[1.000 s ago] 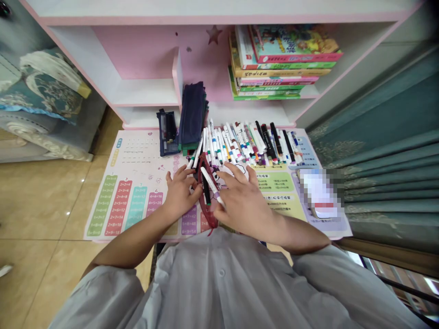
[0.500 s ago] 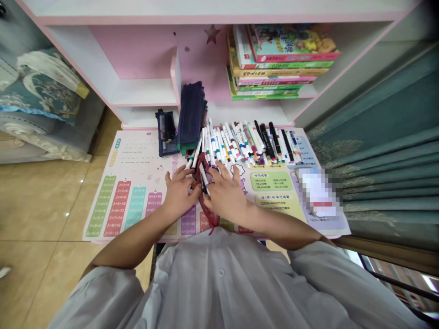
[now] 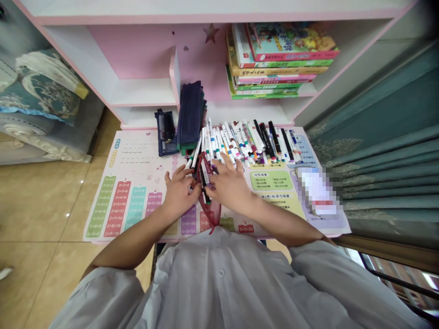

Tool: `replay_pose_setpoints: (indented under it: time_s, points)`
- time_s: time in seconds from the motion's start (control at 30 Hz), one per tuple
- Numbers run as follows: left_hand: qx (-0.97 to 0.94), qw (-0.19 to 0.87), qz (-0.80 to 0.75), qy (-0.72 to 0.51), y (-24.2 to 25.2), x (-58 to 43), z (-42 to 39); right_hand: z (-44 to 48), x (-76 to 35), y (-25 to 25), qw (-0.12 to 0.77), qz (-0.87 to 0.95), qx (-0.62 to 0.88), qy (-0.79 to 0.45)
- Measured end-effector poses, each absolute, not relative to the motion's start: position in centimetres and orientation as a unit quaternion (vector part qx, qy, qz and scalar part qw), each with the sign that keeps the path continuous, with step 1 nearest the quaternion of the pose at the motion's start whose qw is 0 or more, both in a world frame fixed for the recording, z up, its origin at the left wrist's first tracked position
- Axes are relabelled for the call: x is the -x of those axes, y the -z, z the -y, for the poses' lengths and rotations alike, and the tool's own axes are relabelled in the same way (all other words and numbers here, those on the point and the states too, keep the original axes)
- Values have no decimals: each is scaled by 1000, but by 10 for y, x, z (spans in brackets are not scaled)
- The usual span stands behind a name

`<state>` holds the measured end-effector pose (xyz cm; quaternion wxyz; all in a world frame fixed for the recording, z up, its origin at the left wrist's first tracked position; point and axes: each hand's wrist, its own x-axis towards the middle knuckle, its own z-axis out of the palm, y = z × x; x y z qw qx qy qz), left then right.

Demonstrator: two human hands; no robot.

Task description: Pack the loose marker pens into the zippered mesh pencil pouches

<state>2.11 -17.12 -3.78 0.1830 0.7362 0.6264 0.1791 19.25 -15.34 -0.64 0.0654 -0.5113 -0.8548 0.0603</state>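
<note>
Close work at the mouth of a red mesh pouch (image 3: 210,212), flat on a printed times-table mat (image 3: 137,155), a black-capped marker (image 3: 206,183) poking out. Left hand (image 3: 179,194) and right hand (image 3: 230,186) together at the opening, forearms angled inward, grip impossible to tell; loose markers (image 3: 243,141) lined up just beyond.

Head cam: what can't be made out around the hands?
Head view:
The red mesh pouch: its opening is hidden by the left hand and right hand.
The white item: pixelated, unreadable.
The markers: labels too small to read.
</note>
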Motion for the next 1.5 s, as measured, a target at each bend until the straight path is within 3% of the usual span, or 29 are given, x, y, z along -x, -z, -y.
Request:
replay_pose_setpoints:
  time_s: [0.2,0.47,0.8,1.03,1.23,1.5]
  points:
    - [-734,189,-627,-180,40,-20,172,83,-252,9,235,695,678,41]
    - [-738,184,-621,-190,45,-18,172,35,-296,53,226,626,745,40]
    - [-735,187,-624,-189,44,-19,171,29,-297,58,201,636,745,11]
    - [-736,186,-622,-189,45,-18,172,51,-288,27,214,653,726,16]
    - [-735,184,-626,-184,44,-19,171,108,-258,-16,245,729,638,-51]
    - [-735,186,-623,-193,41,-19,171,164,-216,-22,152,840,512,-94]
